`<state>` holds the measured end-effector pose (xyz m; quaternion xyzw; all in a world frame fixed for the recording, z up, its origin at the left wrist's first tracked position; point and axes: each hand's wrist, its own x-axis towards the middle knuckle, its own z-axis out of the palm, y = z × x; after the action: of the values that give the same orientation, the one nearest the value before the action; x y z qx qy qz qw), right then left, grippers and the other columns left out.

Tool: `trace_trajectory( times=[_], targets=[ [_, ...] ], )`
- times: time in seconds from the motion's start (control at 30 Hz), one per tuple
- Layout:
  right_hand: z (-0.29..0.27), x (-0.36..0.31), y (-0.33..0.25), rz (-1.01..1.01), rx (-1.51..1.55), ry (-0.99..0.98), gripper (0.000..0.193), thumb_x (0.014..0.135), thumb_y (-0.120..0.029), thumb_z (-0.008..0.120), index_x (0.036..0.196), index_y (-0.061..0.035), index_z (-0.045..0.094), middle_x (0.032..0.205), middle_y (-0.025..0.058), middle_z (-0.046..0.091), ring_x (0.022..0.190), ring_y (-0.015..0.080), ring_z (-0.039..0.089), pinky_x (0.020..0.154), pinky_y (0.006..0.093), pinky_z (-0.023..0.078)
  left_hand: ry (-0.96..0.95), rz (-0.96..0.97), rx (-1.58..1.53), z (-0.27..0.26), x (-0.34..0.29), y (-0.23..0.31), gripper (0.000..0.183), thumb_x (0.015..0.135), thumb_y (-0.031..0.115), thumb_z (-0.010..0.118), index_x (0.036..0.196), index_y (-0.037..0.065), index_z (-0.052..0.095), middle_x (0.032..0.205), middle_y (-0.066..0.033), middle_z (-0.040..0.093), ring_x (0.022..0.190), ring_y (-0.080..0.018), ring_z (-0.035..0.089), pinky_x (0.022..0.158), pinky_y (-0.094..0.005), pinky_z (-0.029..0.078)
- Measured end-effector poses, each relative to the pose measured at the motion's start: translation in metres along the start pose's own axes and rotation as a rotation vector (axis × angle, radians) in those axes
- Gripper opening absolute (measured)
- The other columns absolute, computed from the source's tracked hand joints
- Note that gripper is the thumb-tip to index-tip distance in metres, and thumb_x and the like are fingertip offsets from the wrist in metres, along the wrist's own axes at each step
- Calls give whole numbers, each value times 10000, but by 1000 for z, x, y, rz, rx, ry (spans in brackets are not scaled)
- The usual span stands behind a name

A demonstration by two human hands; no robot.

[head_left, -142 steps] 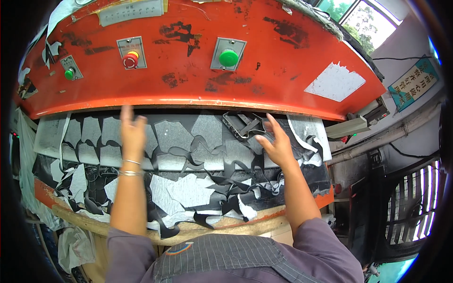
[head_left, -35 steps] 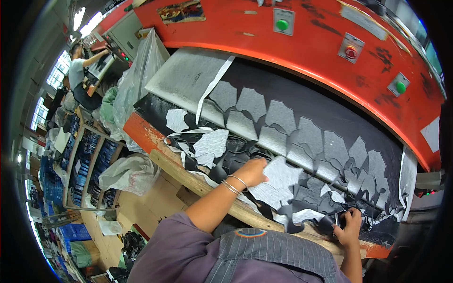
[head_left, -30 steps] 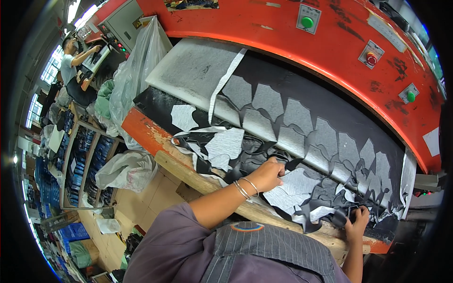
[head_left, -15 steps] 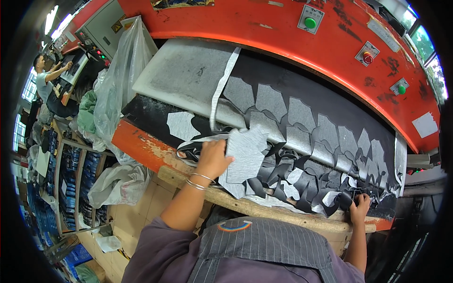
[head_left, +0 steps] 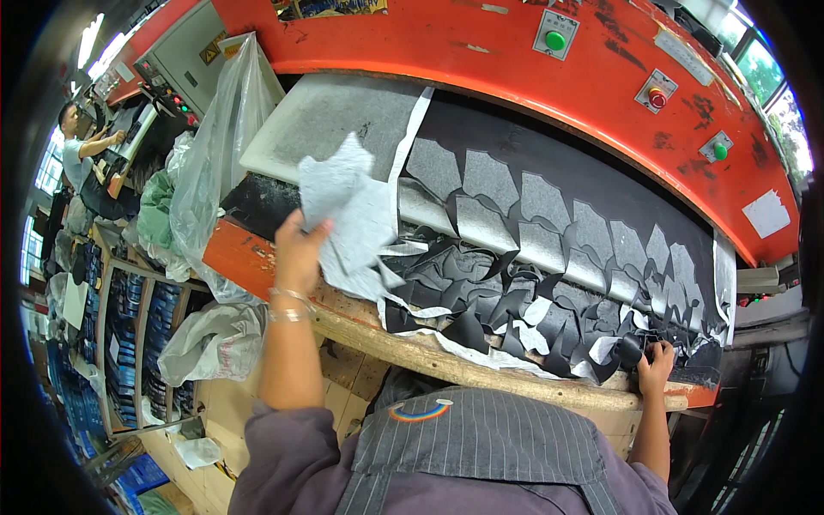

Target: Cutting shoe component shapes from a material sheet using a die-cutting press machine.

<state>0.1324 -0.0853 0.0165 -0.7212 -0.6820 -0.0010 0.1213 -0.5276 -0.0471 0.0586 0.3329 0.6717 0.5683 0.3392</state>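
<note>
My left hand (head_left: 300, 257) is closed on the edge of several light grey cut fabric pieces (head_left: 352, 223), fanned out and lifted at the left end of the press bed. At the bed's right front corner, my right hand (head_left: 657, 367) has its fingers curled round a black scrap (head_left: 631, 350) of sheet material; its fingertips are partly lost against the dark stuff. Between my hands lies a heap of black and grey offcuts (head_left: 489, 300). Behind it, a black sheet (head_left: 549, 142) with a grey underside hangs over the bed's edge, cut into curved outlines.
The red machine body (head_left: 481, 43) spans the back, with green and red push buttons (head_left: 657, 97). A wooden rail (head_left: 446, 360) runs along the front. At left are clear plastic bags (head_left: 223, 172), a white sack (head_left: 210, 339) and a shelf of blue items (head_left: 133, 343). Another person (head_left: 81, 159) works far left.
My left hand has moved left with the grey pieces, lifting them off the heap and tilting them. My right hand stays at the same corner.
</note>
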Motion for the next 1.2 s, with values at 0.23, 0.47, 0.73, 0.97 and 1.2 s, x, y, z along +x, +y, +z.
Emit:
trace_trajectory(
  times=[0.23,0.47,0.73,0.97,1.2],
  targets=[
    [2,3,-9,8,-23,59,373,694,-317,692,902,-18,610,1092,210,535,1026,397,500,868,449,402,336,-158,1207,-63,93,-65,583,772,192,735,1259,-26,498,1221,-219,559,1105,-317,562,937,-448,446],
    [-25,66,1,226,397,-308,414,901,-378,601,986,23,663,868,147,664,828,230,606,776,352,470,-69,246,372,30,155,-57,458,850,190,702,1219,-37,554,1178,-224,608,1096,-270,599,941,-361,467],
    [-3,157,64,465,136,6,460,807,-457,673,1022,-50,687,947,181,686,919,328,653,813,392,502,-126,7,490,125,255,-42,454,878,356,654,1062,-53,584,925,-165,620,794,-246,616,688,-364,525],
    [-1,192,149,668,-108,137,466,828,-457,645,1062,-54,668,1102,164,655,1064,315,606,922,411,451,-40,-156,701,168,296,-26,496,894,441,585,801,-45,590,640,-99,533,486,-210,520,402,-371,452],
    [3,239,199,711,-341,-89,629,916,-572,441,1330,-101,499,1348,161,514,1281,297,460,1099,563,223,132,221,1339,160,309,-43,549,933,452,502,947,-81,636,961,-336,632,974,-500,590,830,-531,469]
  ],
)
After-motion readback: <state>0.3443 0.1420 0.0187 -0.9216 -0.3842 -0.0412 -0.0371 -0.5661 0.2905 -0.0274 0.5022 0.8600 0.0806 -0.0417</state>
